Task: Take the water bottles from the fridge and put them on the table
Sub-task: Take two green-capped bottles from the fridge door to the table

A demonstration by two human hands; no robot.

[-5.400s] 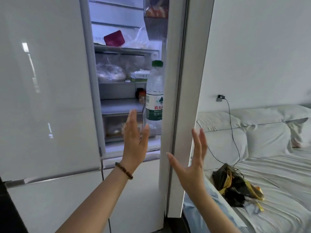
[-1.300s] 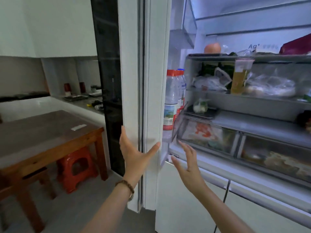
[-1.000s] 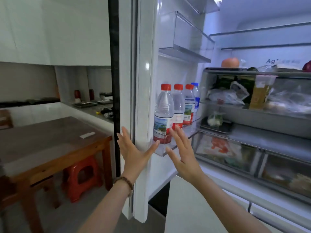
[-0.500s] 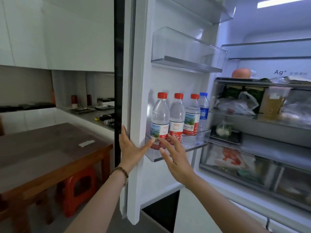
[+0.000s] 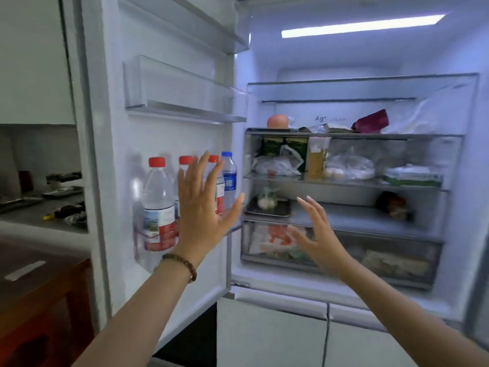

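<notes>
Several water bottles stand in a row in the door bin of the open fridge door (image 5: 169,62). The nearest red-capped bottle (image 5: 158,205) has a red and white label. Two more red-capped ones sit behind my left hand, and a blue-capped bottle (image 5: 229,178) is at the far end. My left hand (image 5: 205,207), fingers spread and holding nothing, is raised in front of the middle bottles. My right hand (image 5: 316,234) is open too, held before the fridge's lower shelf and drawer. The brown wooden table (image 5: 34,284) shows at the lower left.
The lit fridge interior (image 5: 344,160) holds bags, a drink cup, a tray and drawers of food. An empty clear bin (image 5: 169,86) sits above the bottles. A grey counter (image 5: 45,207) with small items lies left of the door.
My left hand has let go of the door edge and moved right, in front of the bottles. My right hand has moved right, toward the fridge interior. The view has swung right.
</notes>
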